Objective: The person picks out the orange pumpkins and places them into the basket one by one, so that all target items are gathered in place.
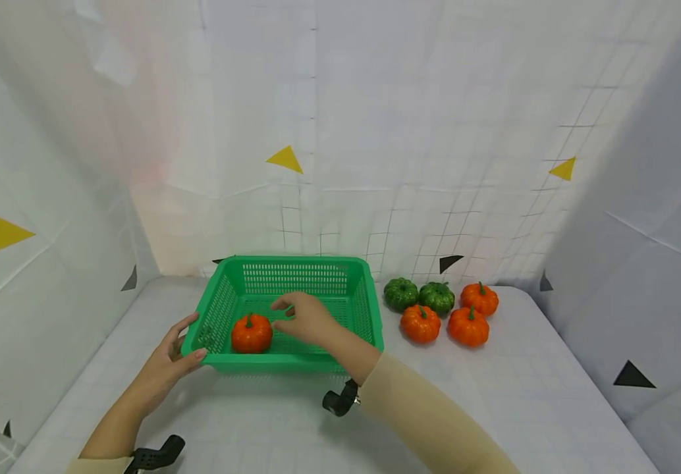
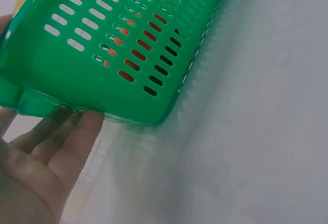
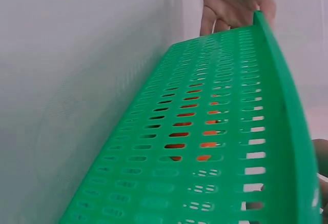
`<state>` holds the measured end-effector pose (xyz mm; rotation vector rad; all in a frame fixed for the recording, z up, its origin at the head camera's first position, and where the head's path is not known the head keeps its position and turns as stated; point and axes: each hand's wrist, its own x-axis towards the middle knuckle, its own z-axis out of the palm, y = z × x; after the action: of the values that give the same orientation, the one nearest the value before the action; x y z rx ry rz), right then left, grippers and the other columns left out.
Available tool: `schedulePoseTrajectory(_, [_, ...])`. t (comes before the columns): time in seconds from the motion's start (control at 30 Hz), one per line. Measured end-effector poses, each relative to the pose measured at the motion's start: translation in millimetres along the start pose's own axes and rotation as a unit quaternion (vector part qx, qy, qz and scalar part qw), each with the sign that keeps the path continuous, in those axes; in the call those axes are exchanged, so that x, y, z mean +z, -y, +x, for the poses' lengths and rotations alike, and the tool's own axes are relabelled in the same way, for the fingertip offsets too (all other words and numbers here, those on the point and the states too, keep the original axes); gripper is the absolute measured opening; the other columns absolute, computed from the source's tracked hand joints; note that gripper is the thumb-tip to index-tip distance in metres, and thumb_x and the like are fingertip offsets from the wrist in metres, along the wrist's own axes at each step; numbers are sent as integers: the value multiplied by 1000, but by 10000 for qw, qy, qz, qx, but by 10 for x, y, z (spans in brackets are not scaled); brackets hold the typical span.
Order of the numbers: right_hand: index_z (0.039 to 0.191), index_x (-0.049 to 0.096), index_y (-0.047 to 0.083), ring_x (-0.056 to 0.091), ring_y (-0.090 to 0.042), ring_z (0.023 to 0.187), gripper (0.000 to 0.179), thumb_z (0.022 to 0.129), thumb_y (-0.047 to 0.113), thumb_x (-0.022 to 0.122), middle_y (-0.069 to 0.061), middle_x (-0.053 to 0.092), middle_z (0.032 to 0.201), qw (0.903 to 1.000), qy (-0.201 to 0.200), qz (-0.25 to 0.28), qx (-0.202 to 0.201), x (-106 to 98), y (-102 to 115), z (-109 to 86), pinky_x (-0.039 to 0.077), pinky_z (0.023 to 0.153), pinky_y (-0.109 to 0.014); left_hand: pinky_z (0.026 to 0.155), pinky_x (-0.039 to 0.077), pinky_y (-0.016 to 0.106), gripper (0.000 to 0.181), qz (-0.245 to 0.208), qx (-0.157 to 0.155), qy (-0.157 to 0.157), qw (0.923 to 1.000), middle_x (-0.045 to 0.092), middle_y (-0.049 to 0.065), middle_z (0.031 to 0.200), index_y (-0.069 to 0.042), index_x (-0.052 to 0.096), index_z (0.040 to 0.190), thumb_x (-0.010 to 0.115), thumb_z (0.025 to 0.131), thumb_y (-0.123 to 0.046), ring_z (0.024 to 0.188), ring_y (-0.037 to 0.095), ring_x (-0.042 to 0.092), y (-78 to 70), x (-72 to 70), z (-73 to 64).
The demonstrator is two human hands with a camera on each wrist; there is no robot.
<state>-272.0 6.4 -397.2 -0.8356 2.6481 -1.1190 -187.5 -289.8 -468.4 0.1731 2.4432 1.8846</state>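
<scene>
A green plastic basket (image 1: 290,359) with slotted walls stands on the white-covered table. My left hand (image 1: 165,362) grips its left front corner, thumb on the front rim and fingers around the left side; the left wrist view has those fingertips (image 2: 91,119) under the rim. Inside the basket, near the front left, rests a small orange pumpkin (image 1: 251,334) with a green stem. Over the basket, just right of that pumpkin, my right hand (image 1: 307,319) hovers with loosely bent fingers, thumb and fingertips apart and nothing between them. Slots in the basket wall (image 3: 205,131) show orange behind them.
Right of the basket lie two green pumpkins (image 1: 401,294) at the back, with three orange pumpkins (image 1: 468,327) in front and to the right. White sheeted walls (image 1: 340,118) with yellow and black triangles enclose the table at the back and sides.
</scene>
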Motion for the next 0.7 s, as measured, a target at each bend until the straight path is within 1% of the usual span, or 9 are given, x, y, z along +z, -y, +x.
schedulePoseTrajectory(0.23, [122, 69, 15, 61, -19, 111, 30, 93, 22, 74, 0, 63, 126, 9996, -31, 61, -259, -80, -2, -168, 53, 84, -26, 91, 51, 23, 81, -47, -7, -5, 10000, 26, 30, 155, -21, 8, 162, 62, 101, -16, 116, 8, 55, 8, 0, -12])
schedulePoseTrajectory(0.37, [125, 68, 16, 59, -24, 116, 32, 95, 23, 72, 0, 63, 127, 9995, -88, 38, -312, -175, -2, -294, 53, 88, -31, 91, 51, 22, 81, -55, 7, 6, 10000, 25, 30, 155, -21, 8, 162, 61, 101, -16, 116, 7, 55, 3, 7, -6])
schedulePoseTrajectory(0.5, [127, 67, 13, 57, -28, 119, 33, 96, 23, 70, -2, 63, 128, 9988, -163, 49, -450, -278, -21, -422, 52, 94, -38, 91, 51, 22, 81, -43, 18, -9, 10000, 25, 31, 155, -21, 9, 162, 61, 101, -16, 115, 5, 55, 2, 11, 4])
schedulePoseTrajectory(0.7, [129, 65, 13, 57, -24, 118, 34, 97, 24, 69, -2, 62, 129, 9977, -343, -44, -575, -378, -84, -589, 52, 95, -38, 91, 51, 22, 81, -21, 16, -22, 10000, 25, 31, 155, -21, 9, 162, 62, 101, -17, 114, 6, 55, 13, 2, 9])
